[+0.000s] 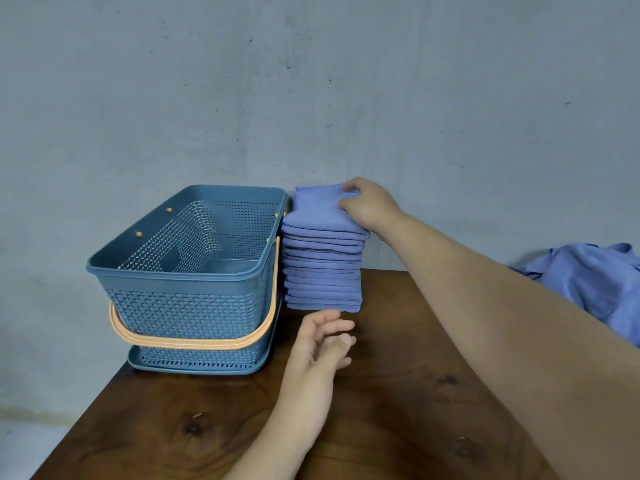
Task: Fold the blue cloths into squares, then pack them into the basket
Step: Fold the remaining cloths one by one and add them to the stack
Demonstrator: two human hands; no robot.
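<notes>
A tall stack of folded blue cloths (323,268) stands on the wooden table (398,393) against the wall, just right of the blue perforated basket (180,275). The basket has an orange handle (194,341) lowered around its front, and nothing is seen inside it. My right hand (372,204) rests on the top cloth of the stack, fingers pressing its far right corner. My left hand (320,344) hovers just in front of the stack's base, fingers apart and holding nothing.
A heap of unfolded blue cloths (595,282) lies at the table's right edge, partly behind my right forearm. A grey wall stands directly behind the basket and stack. The table's left edge runs diagonally below the basket.
</notes>
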